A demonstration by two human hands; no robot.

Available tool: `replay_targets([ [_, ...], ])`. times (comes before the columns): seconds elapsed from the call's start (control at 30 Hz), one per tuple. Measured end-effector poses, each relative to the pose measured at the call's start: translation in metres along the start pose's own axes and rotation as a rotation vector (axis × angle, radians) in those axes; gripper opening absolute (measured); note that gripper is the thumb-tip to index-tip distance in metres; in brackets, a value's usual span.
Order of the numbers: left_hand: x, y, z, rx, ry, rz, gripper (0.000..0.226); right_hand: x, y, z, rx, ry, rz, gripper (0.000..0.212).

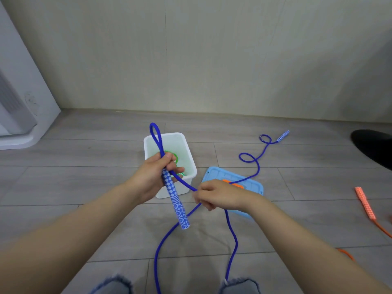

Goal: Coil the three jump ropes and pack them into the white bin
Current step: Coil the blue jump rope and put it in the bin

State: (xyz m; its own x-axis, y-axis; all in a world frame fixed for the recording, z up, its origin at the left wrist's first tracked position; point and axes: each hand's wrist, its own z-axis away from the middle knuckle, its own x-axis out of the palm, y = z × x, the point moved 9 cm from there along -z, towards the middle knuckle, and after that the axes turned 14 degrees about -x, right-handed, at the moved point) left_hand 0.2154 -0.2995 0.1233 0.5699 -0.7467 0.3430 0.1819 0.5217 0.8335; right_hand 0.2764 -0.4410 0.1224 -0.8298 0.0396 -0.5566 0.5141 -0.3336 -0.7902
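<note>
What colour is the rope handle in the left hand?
The handle is blue with a white diamond and stripe pattern, gripped by the left hand; the head view shows it.

Bin (pixel 189 164) left of lid (pixel 252 185), spare handle (pixel 365 203) far right

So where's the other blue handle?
The other blue handle lies on the floor at far right in the head view, beyond the blue lid, right of the white bin.

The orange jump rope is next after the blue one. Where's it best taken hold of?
Grip the orange patterned handle around its middle, coming from above. It lies flat on the grey floor to the right, long and stiff, with open space on both sides, so fingers can close across its width.
</note>
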Motion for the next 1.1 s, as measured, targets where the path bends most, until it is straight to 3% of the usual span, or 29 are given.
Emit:
replay_targets([
  [0.1,-0.03,0.001,-0.005,-0.027,0.016,0.223,0.018,0.002,0.043,0.019,0.065,-0.014,-0.34,0.032],
  [0.17,-0.053,0.003,-0.008,-0.008,0.106,0.287,0.018,-0.004,0.075,0.029,0.153,0.021,-0.402,0.033],
  [0.27,-0.089,0.006,-0.005,0.006,0.308,0.243,0.02,-0.01,0.111,0.046,0.267,0.013,-0.379,0.029],
  [0.33,-0.106,0.008,-0.002,0.011,0.397,0.178,0.017,-0.01,0.13,0.056,0.327,0.059,-0.531,0.028],
  [0.47,-0.094,0.008,0.0,0.006,0.383,-0.039,0.014,-0.024,0.125,0.051,0.206,0.217,-0.816,0.024],
  [0.57,-0.061,0.0,-0.003,-0.054,0.3,-0.259,0.011,-0.042,0.09,0.034,0.04,0.29,-0.843,0.012],
  [0.7,-0.021,-0.014,-0.001,-0.15,0.155,-0.377,0.007,-0.057,0.047,0.014,-0.058,0.397,-0.683,0.019],
  [0.8,0.002,-0.026,0.005,-0.249,0.031,-0.354,0.013,-0.066,0.017,0.006,-0.067,0.473,-0.376,0.02],
  [0.97,0.02,-0.038,0.016,-0.302,-0.063,-0.387,0.063,-0.078,-0.016,0.002,-0.122,0.576,0.129,0.013],
  [1.1,0.032,-0.047,0.023,-0.332,-0.195,-0.477,0.063,-0.076,-0.023,0.001,-0.134,0.587,0.279,0.018],
])
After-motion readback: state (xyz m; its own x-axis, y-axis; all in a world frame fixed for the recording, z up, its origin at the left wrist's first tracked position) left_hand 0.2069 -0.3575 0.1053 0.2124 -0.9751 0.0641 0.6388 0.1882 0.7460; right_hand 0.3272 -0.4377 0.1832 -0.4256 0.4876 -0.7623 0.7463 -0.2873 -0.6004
